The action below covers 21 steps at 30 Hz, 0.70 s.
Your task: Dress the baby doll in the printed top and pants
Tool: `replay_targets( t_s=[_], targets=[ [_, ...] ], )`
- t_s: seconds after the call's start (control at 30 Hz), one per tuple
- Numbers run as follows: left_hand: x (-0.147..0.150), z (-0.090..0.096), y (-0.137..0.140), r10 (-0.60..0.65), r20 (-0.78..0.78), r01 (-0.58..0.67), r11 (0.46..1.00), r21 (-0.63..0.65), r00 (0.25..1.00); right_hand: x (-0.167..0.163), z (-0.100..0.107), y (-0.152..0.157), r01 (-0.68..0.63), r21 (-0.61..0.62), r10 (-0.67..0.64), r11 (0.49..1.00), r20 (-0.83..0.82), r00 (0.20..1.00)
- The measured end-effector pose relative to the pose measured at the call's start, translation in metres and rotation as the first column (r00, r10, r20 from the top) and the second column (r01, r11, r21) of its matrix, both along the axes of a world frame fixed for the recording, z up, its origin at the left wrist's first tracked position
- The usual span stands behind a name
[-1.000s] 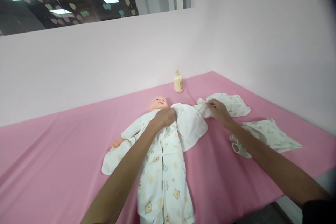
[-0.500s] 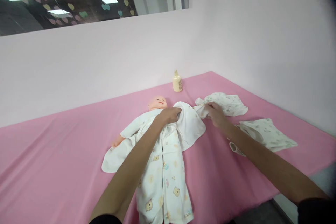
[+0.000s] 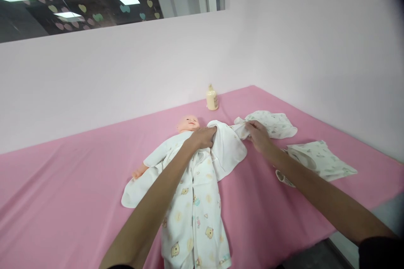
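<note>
A baby doll (image 3: 188,123) lies on its back in a white romper (image 3: 202,201) with a bear print, its front panels spread to both sides. On the left, the doll's hand (image 3: 140,171) sticks out of a sleeve. My left hand (image 3: 204,137) is closed at the doll's chest, its fingertips tucked under the white front panel (image 3: 227,147); what they grip is hidden. To the right, my right hand (image 3: 257,133) pinches the end of the other romper sleeve (image 3: 241,129) and holds it stretched outward. The doll's other arm is out of sight.
A cream pump bottle (image 3: 212,98) stands near the wall behind the doll. Two leaf-print garments lie on the right: a folded one (image 3: 274,124) behind my right hand and another garment (image 3: 328,162) beside my forearm. Pink cloth (image 3: 78,185) covers the table.
Both hands keep almost the same places and grips. The whole view has shifted slightly, with the doll and romper a little further left.
</note>
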<state>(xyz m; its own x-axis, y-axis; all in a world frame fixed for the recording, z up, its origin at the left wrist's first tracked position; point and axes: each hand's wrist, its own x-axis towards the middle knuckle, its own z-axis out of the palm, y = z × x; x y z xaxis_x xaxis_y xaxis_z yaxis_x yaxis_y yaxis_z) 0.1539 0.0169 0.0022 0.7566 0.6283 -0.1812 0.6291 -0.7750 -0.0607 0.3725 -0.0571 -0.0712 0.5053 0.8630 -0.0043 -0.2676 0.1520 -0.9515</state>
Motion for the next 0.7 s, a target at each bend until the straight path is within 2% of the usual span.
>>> replay_targets(
  t_s=[0.17, 0.33, 0.53, 0.7],
  targets=[
    [0.008, -0.010, -0.002, 0.029, -0.006, -0.028, 0.992, 0.122, 1.000, -0.002, 0.004, -0.003, -0.013, 0.009, 0.013, 1.000, -0.016, 1.000],
    [0.011, -0.015, 0.000, -0.018, -0.027, 0.024, 0.977, 0.210, 0.999, -0.001, 0.002, -0.001, -0.022, 0.014, 0.022, 1.000, 0.029, 0.999],
    [0.006, -0.011, -0.002, -0.050, -0.016, 0.052, 0.971, 0.234, 0.999, 0.006, -0.006, 0.002, 0.094, -0.003, -0.089, 0.996, 0.286, 0.954],
    [-0.008, -0.001, 0.000, -0.046, -0.004, 0.045, 0.970, 0.241, 0.999, 0.015, -0.007, -0.003, 0.179, -0.024, -0.157, 0.984, 0.379, 0.912]
  ],
)
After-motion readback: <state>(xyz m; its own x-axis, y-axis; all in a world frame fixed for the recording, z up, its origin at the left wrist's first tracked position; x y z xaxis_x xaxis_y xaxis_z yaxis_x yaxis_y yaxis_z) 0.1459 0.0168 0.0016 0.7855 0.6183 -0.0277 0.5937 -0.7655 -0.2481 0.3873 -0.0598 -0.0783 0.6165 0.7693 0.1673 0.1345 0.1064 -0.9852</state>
